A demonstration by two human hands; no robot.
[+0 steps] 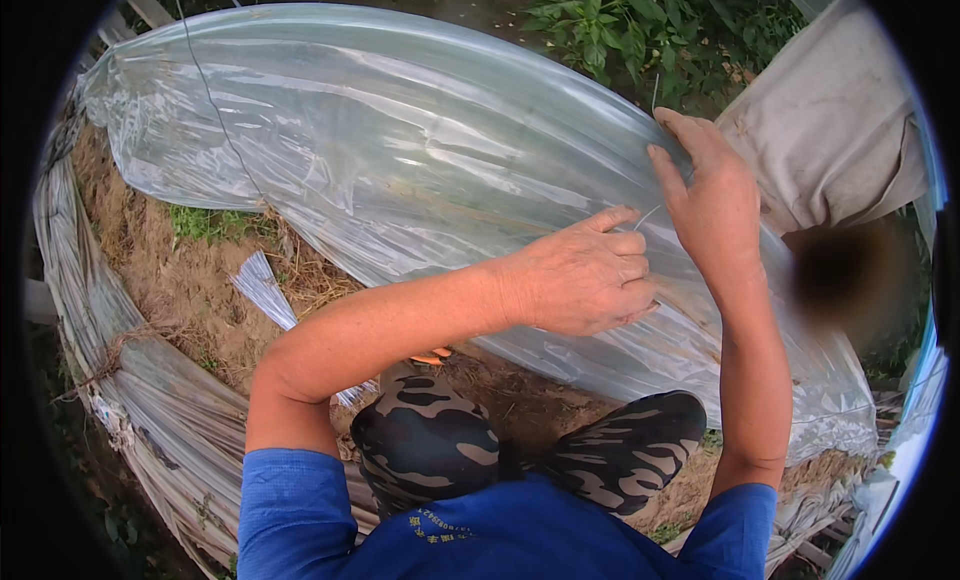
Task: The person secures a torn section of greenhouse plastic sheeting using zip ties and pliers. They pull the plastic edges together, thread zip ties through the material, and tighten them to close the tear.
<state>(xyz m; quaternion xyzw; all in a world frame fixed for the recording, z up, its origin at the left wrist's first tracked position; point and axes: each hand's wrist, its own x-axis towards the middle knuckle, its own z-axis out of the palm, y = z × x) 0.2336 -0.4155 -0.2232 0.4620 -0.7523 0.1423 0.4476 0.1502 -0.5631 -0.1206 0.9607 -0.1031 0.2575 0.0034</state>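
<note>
A wide sheet of clear plastic film [420,145] lies in long folds before me. Over its right part, my left hand [589,280] has its fingers curled, with a short length of thin wire [648,218] sticking out by the thumb and forefinger. My right hand [716,186] is at the film's far right edge, its thumb and forefinger apart on the folds. Another thin wire end [656,91] stands up just beyond its forefinger tip. Whether both wire ends belong to one piece is hidden, as are the right hand's other fingers.
A bundle of cut wires [264,289] lies on the soil bank at left, partly behind my left arm. Orange tool handles [431,357] show by my knee. A longer wire [214,104] crosses the film. Green plants [622,29] grow beyond; pale cloth [832,122] hangs at right.
</note>
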